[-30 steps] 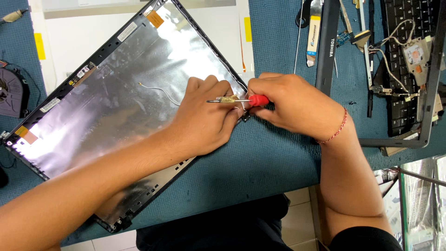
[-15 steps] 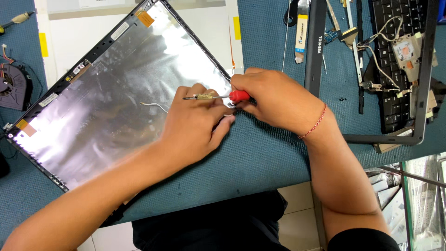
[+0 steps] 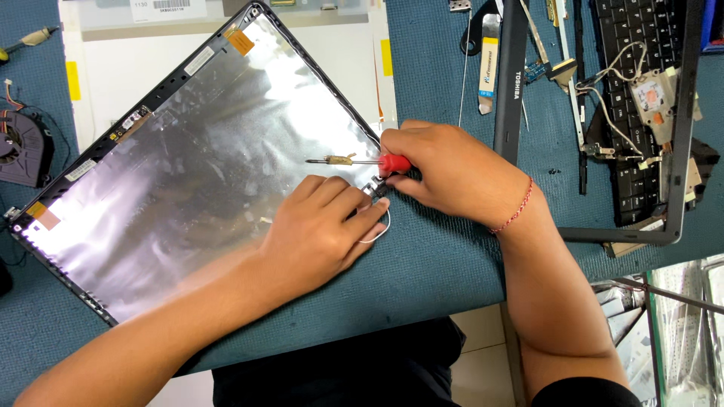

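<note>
A laptop lid back cover, black-framed and lined with silver foil, lies tilted on the blue table. My left hand rests flat on the cover's right corner, fingers pressing next to a small black hinge part. My right hand is shut on a small screwdriver with a red handle; its metal shaft points left over the foil. A thin white wire loops out from under my left fingers.
A white display panel lies under the cover at the back. A black fan sits at the left edge. To the right lie a black screen bezel, a keyboard, cables and small metal parts. The table's front edge runs just below my hands.
My left hand has slid down off the screwdriver shaft to the cover's corner. My right hand stays shut on the screwdriver. The view has shifted a little.
</note>
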